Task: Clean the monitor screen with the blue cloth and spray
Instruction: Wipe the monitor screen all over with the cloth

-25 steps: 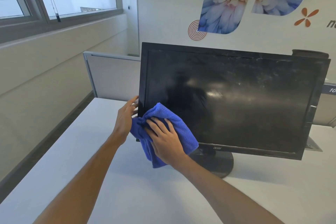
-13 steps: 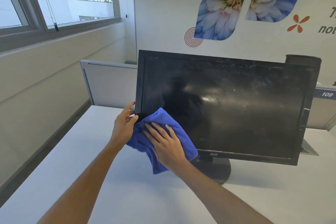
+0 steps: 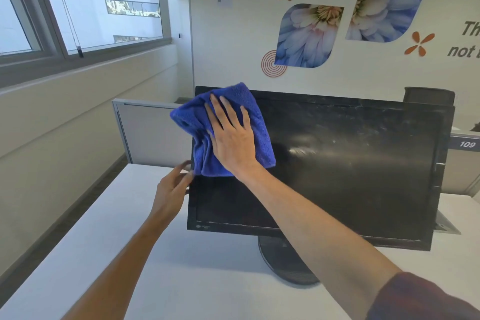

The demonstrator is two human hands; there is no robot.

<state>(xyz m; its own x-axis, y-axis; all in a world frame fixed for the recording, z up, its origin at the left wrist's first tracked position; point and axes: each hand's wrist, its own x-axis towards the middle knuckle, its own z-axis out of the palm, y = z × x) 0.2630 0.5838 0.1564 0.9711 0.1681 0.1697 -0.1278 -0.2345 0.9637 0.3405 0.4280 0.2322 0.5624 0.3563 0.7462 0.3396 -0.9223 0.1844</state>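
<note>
A black monitor [image 3: 350,169] stands on a round base on the white desk [image 3: 109,215], its dark screen streaked with dust and smears. The blue cloth [image 3: 255,122] lies bunched over the screen's top left corner. My right hand [image 3: 231,135] presses flat on the cloth with fingers spread. My left hand [image 3: 172,187] grips the monitor's left edge at mid height, just below the cloth. No spray bottle is in view.
A grey partition panel [image 3: 148,132] stands behind the desk at the left. A window runs along the left wall. A flower-printed wall rises behind the monitor. A dark cylinder [image 3: 428,96] shows behind the monitor's top right corner.
My right hand has carried the blue cloth up from the screen's bottom left corner to its top left corner. My left hand stays on the monitor's left edge.
</note>
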